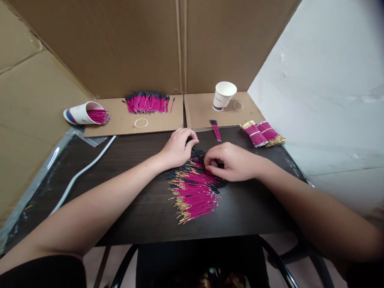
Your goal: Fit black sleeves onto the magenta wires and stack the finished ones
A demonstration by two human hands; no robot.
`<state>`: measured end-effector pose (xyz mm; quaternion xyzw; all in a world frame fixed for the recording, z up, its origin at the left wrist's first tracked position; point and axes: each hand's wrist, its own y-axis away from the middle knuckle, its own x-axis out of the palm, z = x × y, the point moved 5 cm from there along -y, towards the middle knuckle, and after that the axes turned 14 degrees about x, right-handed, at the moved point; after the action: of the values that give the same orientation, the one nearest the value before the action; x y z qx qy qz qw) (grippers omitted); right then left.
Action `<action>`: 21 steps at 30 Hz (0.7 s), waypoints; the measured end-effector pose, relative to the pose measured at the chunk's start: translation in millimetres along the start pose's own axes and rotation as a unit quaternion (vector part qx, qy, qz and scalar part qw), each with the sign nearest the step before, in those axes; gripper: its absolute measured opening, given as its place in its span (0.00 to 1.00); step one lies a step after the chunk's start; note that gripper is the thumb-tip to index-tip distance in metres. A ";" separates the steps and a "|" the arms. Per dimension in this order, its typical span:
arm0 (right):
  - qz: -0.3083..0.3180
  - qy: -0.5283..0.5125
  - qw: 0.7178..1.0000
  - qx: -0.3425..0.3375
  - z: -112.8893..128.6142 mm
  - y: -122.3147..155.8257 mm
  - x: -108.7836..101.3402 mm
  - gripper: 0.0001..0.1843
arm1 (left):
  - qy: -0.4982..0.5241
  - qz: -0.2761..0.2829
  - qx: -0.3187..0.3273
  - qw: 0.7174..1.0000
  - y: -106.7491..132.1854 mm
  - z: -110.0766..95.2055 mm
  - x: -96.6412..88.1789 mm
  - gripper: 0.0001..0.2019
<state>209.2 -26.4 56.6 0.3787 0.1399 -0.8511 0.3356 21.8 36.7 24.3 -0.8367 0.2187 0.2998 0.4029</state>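
Since only the head view shows the scene, everything is judged from it. The pile (196,196) of pink wires sits on the dark table (135,216), between the forearms and mostly nearer the body than both hands. Its wires lie roughly crosswise, gold ends to the left and silver ends to the right, the nearest ones slanting a little away from the body at their right ends. The right hand (230,162) is the nearer, curled at the pile's far right edge beside the silver ends, thumb and forefinger drawn close together. The left hand (181,148) rests just past the far left side, near the loose black sleeves (197,153), its thumb and forefinger bent toward each other in a loop. Whether either hand pinches a wire or a sleeve I cannot tell, as the fingertips are small and partly hidden. Beyond the right hand, a small batch (215,131) of black-tipped wires lies nearly at right angles to the pile, its black ends pointing away from the body.
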 end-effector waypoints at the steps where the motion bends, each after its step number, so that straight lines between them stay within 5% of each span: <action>1: 0.002 -0.008 1.000 -0.005 0.7 0.2 0.0 0.05 | 0.004 -0.006 -0.005 1.000 0.1 -0.2 -0.8 0.06; 21: -0.038 0.004 0.999 -0.009 1.9 -2.5 15.4 0.05 | 0.023 -0.037 -0.055 0.998 0.9 -1.8 -4.0 0.10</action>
<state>199.0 -32.7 46.4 0.3735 0.1637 -0.8602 0.3060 18.9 35.3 27.4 -0.8720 0.1797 0.2769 0.3616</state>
